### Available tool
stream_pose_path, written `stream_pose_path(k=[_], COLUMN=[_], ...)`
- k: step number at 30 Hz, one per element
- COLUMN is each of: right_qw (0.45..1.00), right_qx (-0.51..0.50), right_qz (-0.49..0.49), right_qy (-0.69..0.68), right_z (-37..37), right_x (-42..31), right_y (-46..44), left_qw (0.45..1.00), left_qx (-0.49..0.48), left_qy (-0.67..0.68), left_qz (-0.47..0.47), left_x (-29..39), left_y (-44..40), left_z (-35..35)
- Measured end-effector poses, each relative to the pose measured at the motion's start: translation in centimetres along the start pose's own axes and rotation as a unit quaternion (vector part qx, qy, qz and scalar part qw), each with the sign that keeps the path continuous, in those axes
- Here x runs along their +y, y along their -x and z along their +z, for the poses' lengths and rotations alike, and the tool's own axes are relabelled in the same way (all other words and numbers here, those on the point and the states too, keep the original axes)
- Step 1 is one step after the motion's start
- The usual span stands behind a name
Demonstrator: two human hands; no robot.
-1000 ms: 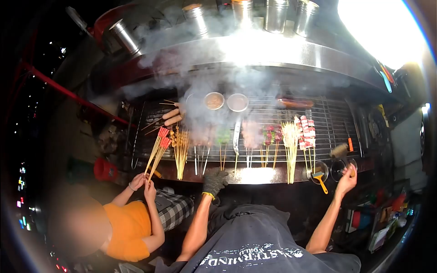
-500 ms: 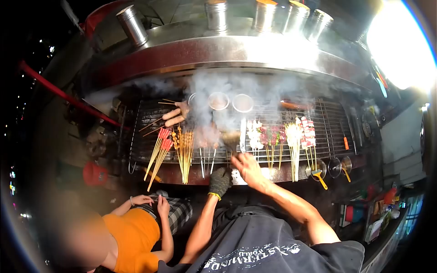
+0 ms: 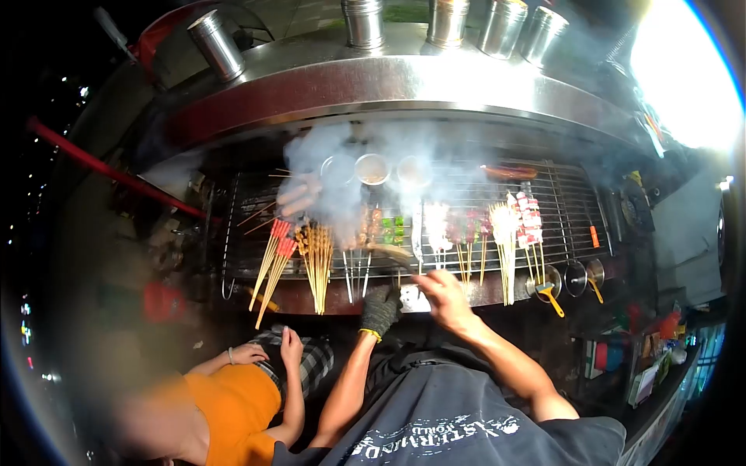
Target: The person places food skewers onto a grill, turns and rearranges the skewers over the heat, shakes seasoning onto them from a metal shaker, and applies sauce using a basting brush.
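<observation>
My left hand [image 3: 381, 311], in a dark knitted glove with a yellow cuff, is closed at the grill's front edge around the lower ends of skewers with green pieces [image 3: 392, 229]. My bare right hand [image 3: 448, 301] grips a brush [image 3: 391, 252], whose pale bristles point left over those skewers. Left of the brush lie meat skewers [image 3: 365, 229], bundled brown skewers [image 3: 317, 247] and red-tipped skewers [image 3: 277, 247]. To its right are white-topped skewers [image 3: 437, 227], dark purple skewers [image 3: 470, 227] and red-and-white skewers [image 3: 530, 217].
Smoke drifts over the grill [image 3: 571, 202], partly hiding sausages [image 3: 299, 198] and round bowls [image 3: 373, 169]. Metal canisters [image 3: 364, 23] line the ledge behind. A yellow-handled brush [image 3: 552, 299] sits in a strainer at front right. Another person in an orange top [image 3: 237, 396] is close on the left.
My right hand has moved slightly right and down, and the brush now slants left with its bristles lower. Green pieces show where the brush was. Smoke has shifted over the sausages.
</observation>
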State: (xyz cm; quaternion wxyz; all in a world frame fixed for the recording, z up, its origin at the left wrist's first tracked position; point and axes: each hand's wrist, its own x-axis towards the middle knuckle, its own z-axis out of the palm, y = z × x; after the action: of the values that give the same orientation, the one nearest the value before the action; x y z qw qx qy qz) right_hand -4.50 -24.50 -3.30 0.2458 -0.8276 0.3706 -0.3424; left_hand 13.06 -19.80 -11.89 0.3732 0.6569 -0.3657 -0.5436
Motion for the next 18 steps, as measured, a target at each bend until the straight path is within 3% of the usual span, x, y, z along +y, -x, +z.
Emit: stream_pose_path(k=[2,3,4,5,6,8,9,10,12,15,17,18], right_qw=[0.986,0.976,0.942,0.908,0.889,0.844,0.823,0.794,0.749,0.692,0.654,0.643], right_qx=[0.098,0.163,0.232,0.253,0.318,0.44,0.471,0.51,0.558,0.605,0.62,0.625], right_qz=[0.1,0.134,0.211,0.309,0.313,0.297,0.311,0.32,0.355,0.394,0.433,0.442], right_qy=[-0.087,-0.061,-0.118,-0.124,-0.104,-0.069,-0.064,-0.081,-0.029,0.01,0.01,0.012], right_z=[-2.4,-3.8,-4.5,-7.2,-9.1,-12.5,-14.1,-15.6,-18.4,-21.0,-22.0,-22.1], right_x=[0.8,1.7,3.3,3.4,3.7,6.8,9.6,11.4,15.1,20.2,23.1,23.7], right_y=[1.5,2.3,3.8,4.7,5.1,7.8,10.6,12.8,16.9,22.1,24.8,25.2], left_qw=[0.999,0.99,0.972,0.95,0.948,0.949,0.971,0.948,0.947,0.865,0.837,0.899], left_qx=[-0.037,-0.063,-0.089,-0.042,-0.041,0.044,0.04,0.107,0.171,0.24,0.242,0.209], left_qy=[-0.021,-0.113,-0.203,-0.299,-0.304,-0.237,-0.204,-0.229,-0.184,-0.332,-0.339,-0.251], left_qz=[-0.029,-0.053,-0.077,0.078,0.077,0.202,0.119,0.194,0.198,0.29,0.355,0.292], left_x=[1.5,2.6,3.2,0.9,1.4,4.0,7.3,6.9,7.6,11.8,12.8,15.4], left_y=[1.0,1.7,2.1,1.7,1.7,1.8,2.1,0.7,-1.8,-4.6,-8.4,-8.1], left_z=[-1.1,-1.8,-2.6,-3.4,-4.2,-5.5,-6.1,-6.9,-8.2,-10.8,-13.5,-13.4])
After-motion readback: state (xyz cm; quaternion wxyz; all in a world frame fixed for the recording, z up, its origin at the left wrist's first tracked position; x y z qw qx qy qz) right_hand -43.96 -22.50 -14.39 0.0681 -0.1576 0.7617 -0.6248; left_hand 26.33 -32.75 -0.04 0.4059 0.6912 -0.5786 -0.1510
